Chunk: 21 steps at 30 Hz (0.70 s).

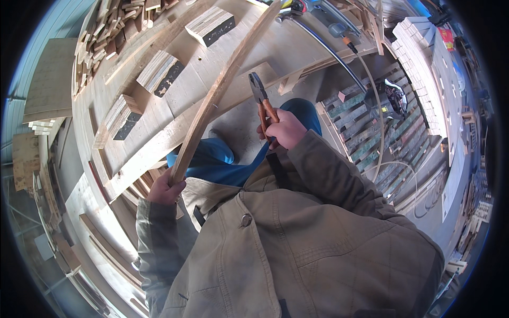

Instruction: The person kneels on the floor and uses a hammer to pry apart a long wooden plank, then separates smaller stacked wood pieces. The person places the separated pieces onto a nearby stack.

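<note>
A long, narrow wooden strip (204, 108) slants up and away across the view, its near end gripped in my left hand (166, 189). My fingers wrap round it there, and its far part passes over the workbench. In my right hand (289, 129) is a pair of pliers (263, 100) with orange-brown handles and dark jaws. The jaws point up and away from me, a little to the right of the strip and apart from it. I cannot tell whether the jaws are parted.
Three block stacks of layered wood (160, 73) sit on the plywood workbench (207, 69). Loose wood offcuts (106, 32) pile up at the far left. To the right, a slatted pallet (366, 132) lies on the floor, with a black bag (395, 100) and a hose (380, 122) over it.
</note>
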{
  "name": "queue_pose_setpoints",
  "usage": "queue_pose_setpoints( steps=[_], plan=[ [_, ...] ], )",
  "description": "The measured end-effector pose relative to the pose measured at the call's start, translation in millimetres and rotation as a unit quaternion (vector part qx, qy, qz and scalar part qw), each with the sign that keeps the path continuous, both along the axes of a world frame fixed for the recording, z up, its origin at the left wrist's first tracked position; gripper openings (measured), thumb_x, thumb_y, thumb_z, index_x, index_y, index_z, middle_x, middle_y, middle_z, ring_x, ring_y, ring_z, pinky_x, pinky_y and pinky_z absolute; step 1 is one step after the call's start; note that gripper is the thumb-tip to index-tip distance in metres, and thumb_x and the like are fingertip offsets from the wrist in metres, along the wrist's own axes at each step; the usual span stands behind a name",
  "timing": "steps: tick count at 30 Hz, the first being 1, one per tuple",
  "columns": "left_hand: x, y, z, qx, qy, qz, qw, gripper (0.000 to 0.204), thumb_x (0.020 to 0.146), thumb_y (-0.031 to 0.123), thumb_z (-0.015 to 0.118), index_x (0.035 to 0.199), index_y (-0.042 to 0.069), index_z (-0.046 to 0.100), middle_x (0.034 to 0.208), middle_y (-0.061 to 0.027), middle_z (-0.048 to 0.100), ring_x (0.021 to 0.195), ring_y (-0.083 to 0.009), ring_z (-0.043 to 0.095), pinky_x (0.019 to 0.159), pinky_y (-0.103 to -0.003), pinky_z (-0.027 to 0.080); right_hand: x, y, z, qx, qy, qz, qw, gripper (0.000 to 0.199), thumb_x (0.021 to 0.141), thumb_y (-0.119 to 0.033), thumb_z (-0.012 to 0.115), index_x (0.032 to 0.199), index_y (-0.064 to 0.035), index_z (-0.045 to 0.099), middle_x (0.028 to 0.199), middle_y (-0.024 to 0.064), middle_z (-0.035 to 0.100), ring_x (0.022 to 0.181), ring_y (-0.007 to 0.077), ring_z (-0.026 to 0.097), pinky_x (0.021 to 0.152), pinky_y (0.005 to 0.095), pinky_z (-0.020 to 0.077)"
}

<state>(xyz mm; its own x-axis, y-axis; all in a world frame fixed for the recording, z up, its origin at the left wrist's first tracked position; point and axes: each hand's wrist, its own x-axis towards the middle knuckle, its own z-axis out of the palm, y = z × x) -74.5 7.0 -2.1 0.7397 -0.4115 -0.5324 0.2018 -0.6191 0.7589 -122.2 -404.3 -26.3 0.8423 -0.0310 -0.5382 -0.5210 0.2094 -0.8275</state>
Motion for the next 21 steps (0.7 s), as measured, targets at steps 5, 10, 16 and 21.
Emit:
queue_pose_setpoints(
  steps=[5, 10, 16, 21],
  plan=[
    [-3, 10, -1, 0.019, -0.055, 0.015, 0.998, 0.050, 0.092, 0.010, 0.073, 0.141, 0.001, 0.062, 0.102, -0.0041, 0.071, 0.095, -0.0125, 0.066, 0.086, -0.032, 0.054, 10, -10, -15, -0.243, -0.062, 0.068, 0.966, 0.030, 0.089, -0.005, 0.060, 0.118, 0.0023, 0.062, 0.091, 0.0203, 0.071, 0.088, 0.0339, 0.071, 0.074, 0.0447, 0.0549],
    [5, 31, 1, 0.019, -0.077, 0.021, 0.997, 0.052, 0.091, 0.009, 0.073, 0.142, 0.000, 0.062, 0.103, -0.0052, 0.072, 0.096, -0.0138, 0.066, 0.088, -0.032, 0.054, 17, -26, -12, -0.440, -0.061, 0.154, 0.882, 0.032, 0.093, -0.015, 0.060, 0.124, -0.0035, 0.064, 0.104, 0.0263, 0.071, 0.103, 0.0459, 0.066, 0.089, 0.0534, 0.0525],
    [7, 38, 0, 0.051, -0.090, 0.016, 0.994, 0.049, 0.092, 0.011, 0.073, 0.139, 0.001, 0.064, 0.101, -0.0052, 0.071, 0.095, -0.0146, 0.067, 0.089, -0.034, 0.054, 24, -19, 7, -0.482, -0.037, 0.165, 0.860, 0.036, 0.095, -0.016, 0.057, 0.130, -0.0104, 0.063, 0.114, 0.0214, 0.072, 0.109, 0.0438, 0.067, 0.094, 0.0525, 0.0533],
    [5, 39, -7, 0.028, -0.081, 0.022, 0.996, 0.046, 0.092, 0.010, 0.074, 0.137, 0.000, 0.065, 0.102, -0.0051, 0.071, 0.095, -0.0142, 0.067, 0.088, -0.033, 0.054, 33, -19, 8, -0.488, -0.049, 0.174, 0.854, 0.036, 0.095, -0.015, 0.057, 0.130, -0.0106, 0.063, 0.115, 0.0211, 0.072, 0.109, 0.0438, 0.067, 0.094, 0.0531, 0.0534]
  ],
)
